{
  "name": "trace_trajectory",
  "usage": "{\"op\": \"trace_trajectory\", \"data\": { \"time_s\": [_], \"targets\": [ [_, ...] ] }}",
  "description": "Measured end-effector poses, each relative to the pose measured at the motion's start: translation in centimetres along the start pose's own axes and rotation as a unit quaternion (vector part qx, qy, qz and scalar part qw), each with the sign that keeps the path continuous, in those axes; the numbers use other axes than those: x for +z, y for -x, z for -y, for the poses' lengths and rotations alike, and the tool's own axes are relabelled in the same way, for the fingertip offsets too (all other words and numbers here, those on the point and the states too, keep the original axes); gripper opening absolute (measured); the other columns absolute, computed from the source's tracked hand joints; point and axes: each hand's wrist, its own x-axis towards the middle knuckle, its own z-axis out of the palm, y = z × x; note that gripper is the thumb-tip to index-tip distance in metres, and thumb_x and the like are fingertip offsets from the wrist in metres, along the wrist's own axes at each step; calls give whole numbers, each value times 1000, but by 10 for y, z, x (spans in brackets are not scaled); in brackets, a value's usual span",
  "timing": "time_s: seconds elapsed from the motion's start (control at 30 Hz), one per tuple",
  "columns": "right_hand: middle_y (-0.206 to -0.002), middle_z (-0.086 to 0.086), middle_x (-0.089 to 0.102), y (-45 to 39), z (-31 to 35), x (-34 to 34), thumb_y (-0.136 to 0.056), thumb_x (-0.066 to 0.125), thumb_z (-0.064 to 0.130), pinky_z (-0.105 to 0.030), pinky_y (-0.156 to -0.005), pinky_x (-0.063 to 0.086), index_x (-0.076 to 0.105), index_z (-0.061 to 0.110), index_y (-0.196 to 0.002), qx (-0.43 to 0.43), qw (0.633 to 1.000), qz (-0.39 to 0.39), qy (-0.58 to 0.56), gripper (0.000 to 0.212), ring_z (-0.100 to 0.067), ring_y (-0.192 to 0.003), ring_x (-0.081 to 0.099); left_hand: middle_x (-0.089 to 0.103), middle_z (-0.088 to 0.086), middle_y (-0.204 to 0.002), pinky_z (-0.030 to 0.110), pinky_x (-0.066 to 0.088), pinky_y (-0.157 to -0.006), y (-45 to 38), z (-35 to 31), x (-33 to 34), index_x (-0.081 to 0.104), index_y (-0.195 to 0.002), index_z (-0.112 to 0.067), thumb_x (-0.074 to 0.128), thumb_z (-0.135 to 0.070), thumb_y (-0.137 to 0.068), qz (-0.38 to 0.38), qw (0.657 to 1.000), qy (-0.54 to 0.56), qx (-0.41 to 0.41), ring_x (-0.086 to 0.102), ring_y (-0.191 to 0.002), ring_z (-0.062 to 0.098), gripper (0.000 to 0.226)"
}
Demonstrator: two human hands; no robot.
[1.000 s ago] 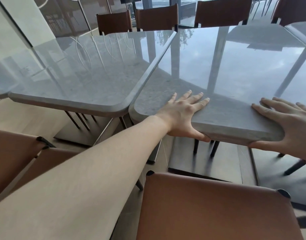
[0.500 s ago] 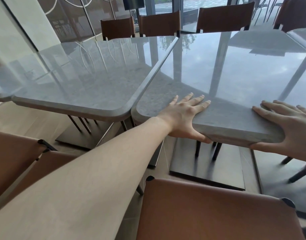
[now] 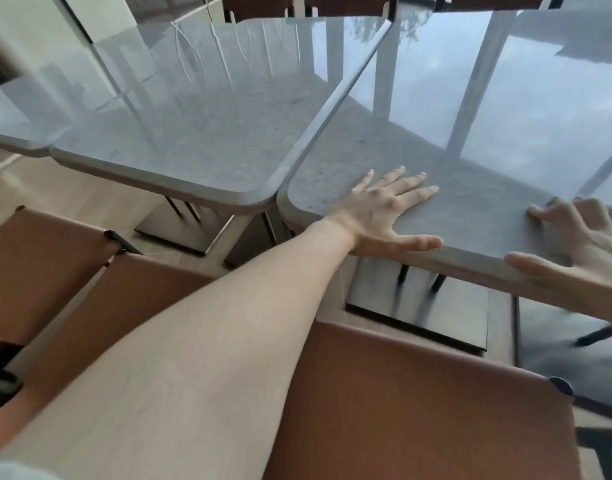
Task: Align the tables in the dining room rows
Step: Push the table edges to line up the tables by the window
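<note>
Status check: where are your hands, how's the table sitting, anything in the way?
Left hand flat on right table, thumb along near edge. Right hand grips same edge, blurred. Its near corner close to left table. Brown chair directly below.

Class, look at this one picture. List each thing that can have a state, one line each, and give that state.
Right table: near edge under both hands, its left edge close alongside the left table, near corners almost meeting.
Left table: untouched by either hand.
Left hand: fingers flat on the right table's top, thumb along its near edge.
Right hand: blurred, fingers on the top, thumb at the edge.
Near chair: backrest below the right table's edge.
</note>
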Motion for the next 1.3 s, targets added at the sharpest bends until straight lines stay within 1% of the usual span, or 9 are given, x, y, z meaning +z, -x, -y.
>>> {"op": "trace_trajectory", "data": {
  "time_s": [0.2,0.37,0.57,0.67,0.73,0.83,0.97,1.1,1.3],
  "targets": [
    [-119,-31,39,-29,67,3,-88,37,76,-63,-104,35,38,6,-106,151,987,-52,-24,72,-50,-119,38,25,-8,-166,50,5,-126,1,1,3,32,-156,-34,18,-73,-87,-21,1000,2,-3,13,-155,16,81],
    [-160,-11,18,-33,60,9,-92,37,71,-69,-118,5,32,28,-143,78,996,-16,-47,67,-31,-152,17,43,-4,-158,44,19,-122,5,-3,5,50,-147,-29,21,-60,-92,-85,996,4,-27,30,-150,17,69],
    [-163,-4,23,-36,64,2,-89,32,74,-68,-119,3,35,31,-148,91,995,7,-34,73,-21,-155,11,37,-4,-160,43,13,-124,3,-5,-2,49,-145,-26,20,-50,-95,-62,997,32,-33,25,-151,16,63],
    [-163,-4,23,-35,65,1,-88,32,73,-67,-119,2,36,31,-148,99,994,6,-35,73,-21,-155,11,21,1,-167,45,-3,-125,23,7,2,42,-150,-26,25,-43,-100,-185,976,36,-110,13,-155,16,55],
    [-164,-3,22,-35,66,1,-90,36,70,-66,-120,1,35,31,-148,103,994,11,-41,69,-20,-155,9,2,0,-170,45,-13,-124,42,22,5,24,-158,-29,28,-41,-101,-305,904,80,-288,1,-157,14,58],
    [-164,-3,23,-34,68,-2,-90,39,69,-66,-120,1,36,31,-148,105,994,8,-44,69,-20,-155,9,-3,1,-170,52,-6,-125,56,39,-8,13,-161,-23,32,-39,-104,-432,677,238,-546,1,-156,14,62],
    [-164,-4,24,-35,69,-2,-90,40,69,-65,-120,1,37,31,-148,110,993,6,-44,70,-20,-156,11,-3,-3,-170,46,-4,-125,50,53,-14,3,-162,-23,27,-43,-109,-494,455,369,-642,-2,-157,17,62],
    [-165,-3,23,-35,70,-4,-90,40,69,-64,-120,1,36,32,-149,111,993,8,-46,70,-20,-156,9,-3,-2,-170,40,1,-124,22,36,-13,0,-162,-23,28,-38,-110,-524,396,459,-599,2,-157,18,62],
    [-165,-3,22,-34,71,-4,-90,41,69,-64,-120,1,35,32,-150,114,992,10,-42,71,-19,-156,9,-5,-1,-170,33,0,-125,9,45,0,-5,-162,-19,31,-33,-109,-545,395,470,-571,1,-156,14,65]
  ]
}}
